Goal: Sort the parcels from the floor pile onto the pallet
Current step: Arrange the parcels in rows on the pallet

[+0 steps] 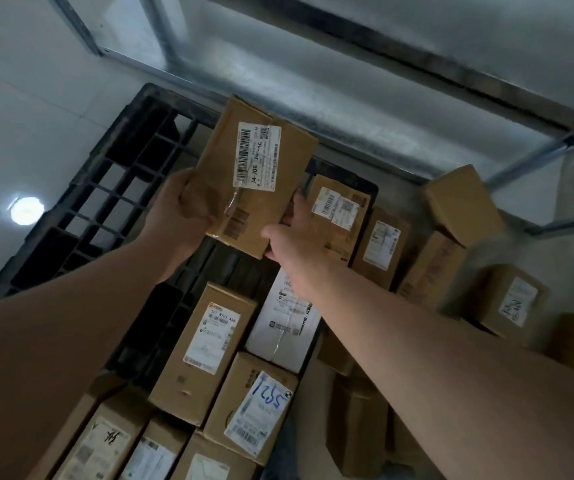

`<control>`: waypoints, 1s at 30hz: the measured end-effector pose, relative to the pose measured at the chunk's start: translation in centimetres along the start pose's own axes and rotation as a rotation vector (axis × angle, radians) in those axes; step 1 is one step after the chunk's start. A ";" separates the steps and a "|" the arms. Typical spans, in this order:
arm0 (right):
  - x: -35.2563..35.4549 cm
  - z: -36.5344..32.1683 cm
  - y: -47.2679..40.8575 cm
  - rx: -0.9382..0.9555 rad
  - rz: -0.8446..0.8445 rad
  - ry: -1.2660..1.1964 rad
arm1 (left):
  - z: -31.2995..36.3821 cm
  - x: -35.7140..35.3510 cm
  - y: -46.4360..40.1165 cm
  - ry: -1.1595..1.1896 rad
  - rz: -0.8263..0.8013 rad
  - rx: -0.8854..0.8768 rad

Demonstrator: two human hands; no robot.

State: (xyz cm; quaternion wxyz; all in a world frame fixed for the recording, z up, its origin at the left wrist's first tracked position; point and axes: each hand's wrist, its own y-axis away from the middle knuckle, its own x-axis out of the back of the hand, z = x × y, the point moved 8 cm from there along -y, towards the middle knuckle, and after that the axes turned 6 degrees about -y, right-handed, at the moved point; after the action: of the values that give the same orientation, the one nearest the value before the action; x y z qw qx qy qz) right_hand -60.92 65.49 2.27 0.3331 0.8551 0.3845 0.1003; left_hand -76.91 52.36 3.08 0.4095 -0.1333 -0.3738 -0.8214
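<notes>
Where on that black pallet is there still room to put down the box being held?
The black pallet is bare on its left grid, beside the held box in the left hand and right hand. Its right side is crowded with boxes.

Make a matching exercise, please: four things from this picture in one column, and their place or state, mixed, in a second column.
1. J4-J06 parcel
2. white parcel
3. parcel marked 1255
4. pallet

a. black open grid
b. held up by both hands
c. blue handwriting on its label
d. lying under the right forearm

Pairs: 1-b, 2-d, 3-c, 4-a
</notes>
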 end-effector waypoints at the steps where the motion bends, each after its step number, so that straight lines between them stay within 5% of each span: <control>1: 0.3 0.3 -1.2 -0.009 0.012 -0.004 | -0.1 -0.6 -1.0 -0.002 -0.008 -0.004; 30: 4.7 6.5 -12.4 -0.019 0.091 -0.064 | -3.4 -9.8 -12.3 -0.066 -0.047 -0.030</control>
State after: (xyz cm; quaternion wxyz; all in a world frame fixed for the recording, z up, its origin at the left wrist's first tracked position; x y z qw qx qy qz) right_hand -62.29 71.67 -11.05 0.3485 0.8713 0.3333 0.0915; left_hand -79.91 60.26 -10.60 0.3755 -0.1576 -0.3778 -0.8315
